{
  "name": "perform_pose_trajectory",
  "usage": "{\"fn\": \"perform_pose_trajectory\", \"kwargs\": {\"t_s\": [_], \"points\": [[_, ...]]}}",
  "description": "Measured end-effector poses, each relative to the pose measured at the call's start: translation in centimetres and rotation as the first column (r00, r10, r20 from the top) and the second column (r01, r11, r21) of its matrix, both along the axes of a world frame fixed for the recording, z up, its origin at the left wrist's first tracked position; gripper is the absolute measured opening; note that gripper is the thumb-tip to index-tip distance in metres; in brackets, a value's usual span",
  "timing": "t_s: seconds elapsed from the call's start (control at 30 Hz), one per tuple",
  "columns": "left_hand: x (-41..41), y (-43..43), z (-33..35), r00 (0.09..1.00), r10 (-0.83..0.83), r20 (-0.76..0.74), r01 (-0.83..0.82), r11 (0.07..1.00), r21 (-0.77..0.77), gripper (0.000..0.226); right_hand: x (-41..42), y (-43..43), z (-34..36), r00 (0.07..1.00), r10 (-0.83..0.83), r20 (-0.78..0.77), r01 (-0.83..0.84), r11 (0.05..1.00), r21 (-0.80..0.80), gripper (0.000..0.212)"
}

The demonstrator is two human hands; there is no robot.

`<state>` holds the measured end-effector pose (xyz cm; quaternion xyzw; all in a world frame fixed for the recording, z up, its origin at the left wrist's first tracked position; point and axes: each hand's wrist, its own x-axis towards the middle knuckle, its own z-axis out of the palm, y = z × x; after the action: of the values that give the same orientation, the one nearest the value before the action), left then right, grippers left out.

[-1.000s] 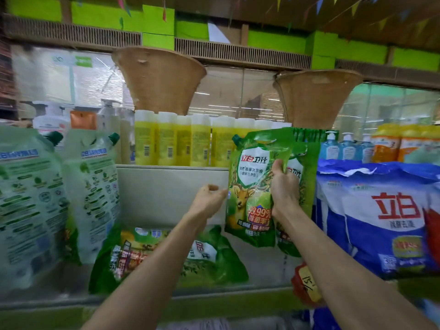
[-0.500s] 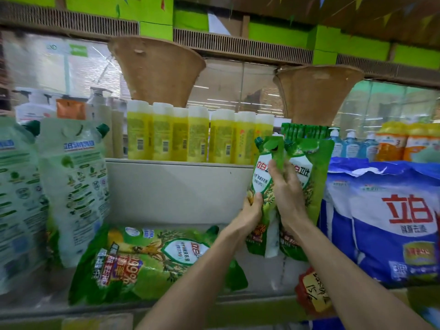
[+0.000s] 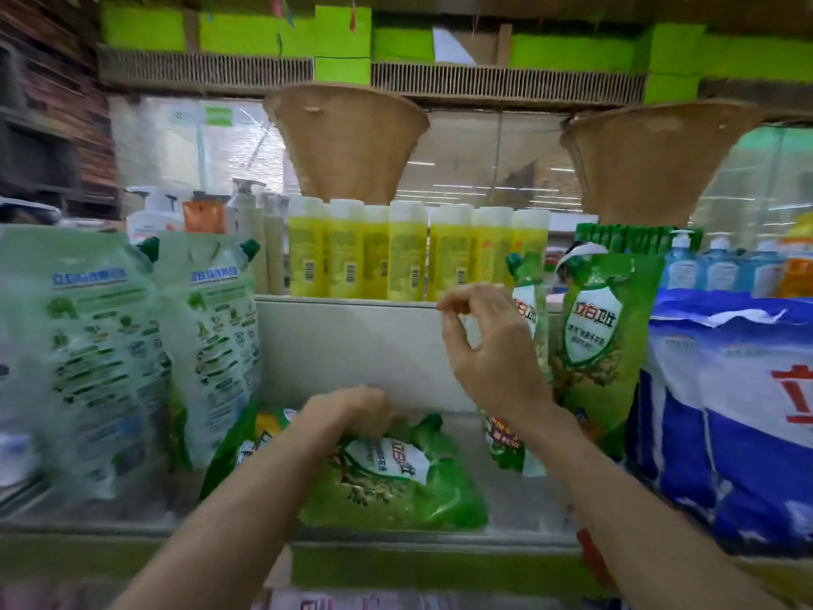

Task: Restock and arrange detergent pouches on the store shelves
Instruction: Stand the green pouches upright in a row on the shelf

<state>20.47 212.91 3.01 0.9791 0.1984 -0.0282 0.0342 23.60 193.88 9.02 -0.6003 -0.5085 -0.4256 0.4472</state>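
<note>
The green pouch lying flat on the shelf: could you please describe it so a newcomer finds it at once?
Look below the row of yellow bottles, on the lower shelf. The green pouch lies there, gripped by the left hand. Unlike the upright pouches on either side, it alone lies flat.

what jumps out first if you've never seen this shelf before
Two bare arms reaching in: the left hand grips a flat green pouch lying mid-shelf, while the right hand hangs empty, fingers loosely curled, before the upright green pouches. Behind runs a row of yellow bottles, with big blue bags at right.
</note>
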Motion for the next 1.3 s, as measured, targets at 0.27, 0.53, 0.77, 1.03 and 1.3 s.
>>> {"fn": "perform_pose_trajectory", "kwargs": {"t_s": [0.27,0.53,0.77,1.03,1.3], "points": [[0.3,0.8,-0.4,0.998,-0.055,0.038,0.058,0.995,-0.08,0.067,0.5,0.3,-1.2,0.946,-0.107,-0.305,0.039,0.974,-0.221,0.011],[-1.9,1.0,4.0,0.922,-0.106,0.371,0.22,0.934,-0.282,0.043,1.8,1.4,-1.4,0.751,-0.155,-0.642,0.044,0.982,-0.185,0.01],[-4.4,1.7,7.8,0.675,0.132,0.726,0.318,0.836,-0.447,0.039,2.2,2.0,-0.6,0.616,-0.013,-0.787,-0.043,0.998,-0.05,0.038],[-5.6,1.4,8.5,0.261,0.55,0.793,0.458,0.653,-0.603,0.031,1.1,3.5,-0.9,0.253,0.509,-0.823,-0.458,0.812,0.362,0.061],[-5.0,0.8,5.7,0.042,0.816,0.576,0.34,0.53,-0.777,0.036,0.4,5.5,-1.6,0.327,0.494,-0.805,-0.489,0.818,0.303,0.109]]}}
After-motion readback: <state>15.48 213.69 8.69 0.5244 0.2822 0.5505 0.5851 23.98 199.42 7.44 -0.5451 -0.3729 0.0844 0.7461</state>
